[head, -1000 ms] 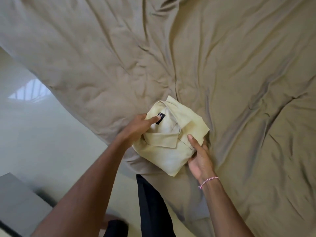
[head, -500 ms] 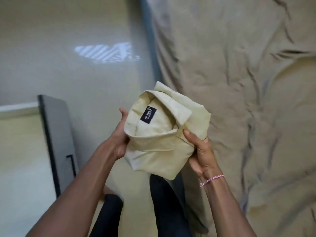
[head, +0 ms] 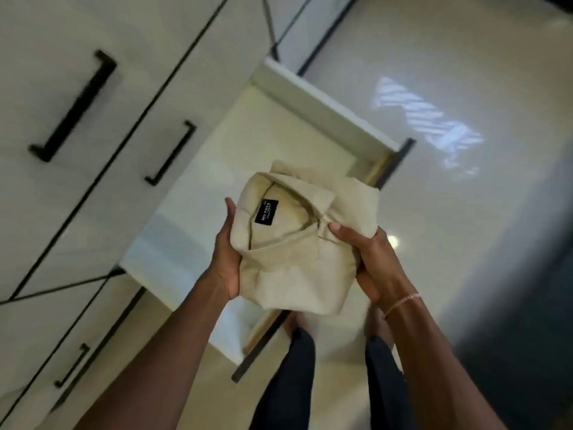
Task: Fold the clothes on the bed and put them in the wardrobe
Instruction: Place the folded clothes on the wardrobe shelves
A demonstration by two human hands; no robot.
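Note:
A folded pale-yellow collared shirt (head: 297,256) with a black neck label is held in the air between both hands. My left hand (head: 228,252) grips its left edge, fingers underneath. My right hand (head: 369,259) grips its right side, thumb pressing on the collar, a pink thread bracelet at the wrist. The shirt hangs above an open wardrobe drawer (head: 325,113), whose pale inside shows no clothes where visible. The bed is out of view.
White wardrobe drawer fronts (head: 77,187) with black bar handles (head: 74,103) fill the left. Glossy floor (head: 465,88) with a window reflection lies to the right. My dark-trousered legs (head: 310,383) stand at the drawer's near corner.
I have turned away from the bed toward the wardrobe, carrying the shirt lifted from the bed. The shirt is now over the open drawer, both hands still gripping it.

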